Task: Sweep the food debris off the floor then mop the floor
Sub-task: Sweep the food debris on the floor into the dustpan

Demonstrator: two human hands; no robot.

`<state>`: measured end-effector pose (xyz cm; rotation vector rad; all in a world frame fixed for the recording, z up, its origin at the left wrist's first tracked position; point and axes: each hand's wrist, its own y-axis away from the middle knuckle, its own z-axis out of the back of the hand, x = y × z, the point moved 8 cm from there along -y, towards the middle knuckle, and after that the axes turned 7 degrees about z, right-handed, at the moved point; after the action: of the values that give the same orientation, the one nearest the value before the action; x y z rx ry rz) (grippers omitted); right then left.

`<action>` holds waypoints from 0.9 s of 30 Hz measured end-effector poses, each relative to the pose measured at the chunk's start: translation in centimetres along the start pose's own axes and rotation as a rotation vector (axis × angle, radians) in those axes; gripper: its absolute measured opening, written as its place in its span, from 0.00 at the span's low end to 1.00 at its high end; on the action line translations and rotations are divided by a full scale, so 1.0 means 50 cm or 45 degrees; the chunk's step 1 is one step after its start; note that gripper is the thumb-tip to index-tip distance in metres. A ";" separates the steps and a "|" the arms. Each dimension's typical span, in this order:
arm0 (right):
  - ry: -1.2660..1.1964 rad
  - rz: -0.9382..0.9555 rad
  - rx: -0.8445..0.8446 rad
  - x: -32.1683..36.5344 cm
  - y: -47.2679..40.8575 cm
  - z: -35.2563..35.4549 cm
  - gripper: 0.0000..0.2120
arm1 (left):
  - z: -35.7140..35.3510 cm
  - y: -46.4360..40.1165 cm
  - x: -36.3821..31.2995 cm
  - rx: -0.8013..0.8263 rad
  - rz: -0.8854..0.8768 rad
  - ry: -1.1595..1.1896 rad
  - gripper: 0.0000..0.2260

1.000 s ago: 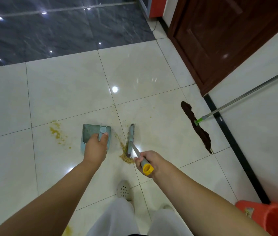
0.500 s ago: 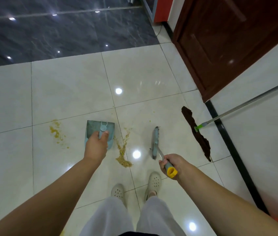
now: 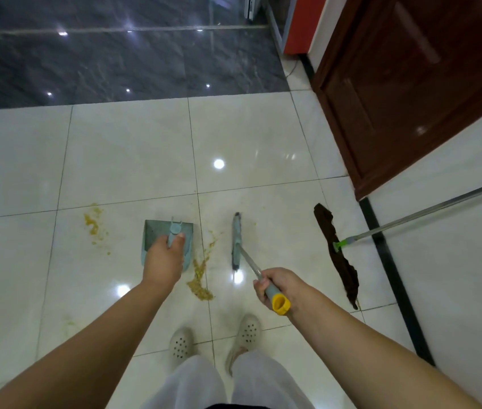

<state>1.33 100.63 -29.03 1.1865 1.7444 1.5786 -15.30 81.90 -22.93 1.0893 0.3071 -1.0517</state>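
My left hand (image 3: 164, 259) grips the handle of a teal dustpan (image 3: 157, 234) that stands on the cream tiles. My right hand (image 3: 278, 283) holds the yellow-capped handle of a teal broom (image 3: 236, 240), whose narrow head rests on the floor to the right of the pan. A streak of yellow-brown food debris (image 3: 199, 278) lies between pan and broom head, widening toward my feet. A second patch of debris (image 3: 93, 225) lies left of the pan. A flat mop (image 3: 337, 252) with a dark brown cloth and a metal pole leans against the right wall.
A dark wooden door (image 3: 410, 84) is at the upper right, with a white wall (image 3: 455, 261) and black skirting below it. Dark grey tiles (image 3: 115, 54) begin beyond the cream floor. My two feet in pale perforated shoes (image 3: 247, 332) stand just behind the debris.
The broom head has swung right, away from the debris pile it was touching, and now sits apart from it. The view has tilted up. The dustpan has stayed in place.
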 end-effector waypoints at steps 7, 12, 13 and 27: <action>0.130 0.131 -0.139 0.190 -0.027 0.100 0.08 | -0.043 0.014 -0.029 0.012 0.021 0.077 0.13; 0.262 0.154 -0.175 0.319 -0.087 0.136 0.14 | -0.062 0.020 -0.036 0.012 0.067 0.207 0.11; 0.301 0.162 -0.198 0.338 -0.101 0.142 0.13 | -0.065 0.021 -0.037 0.007 0.069 0.219 0.11; 0.657 0.164 -0.116 0.214 -0.141 0.028 0.11 | -0.089 0.034 -0.037 -0.064 0.125 0.208 0.13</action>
<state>-4.67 110.84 -34.14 0.9129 1.8988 2.1629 -13.66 86.74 -22.86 1.1356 0.4046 -0.8659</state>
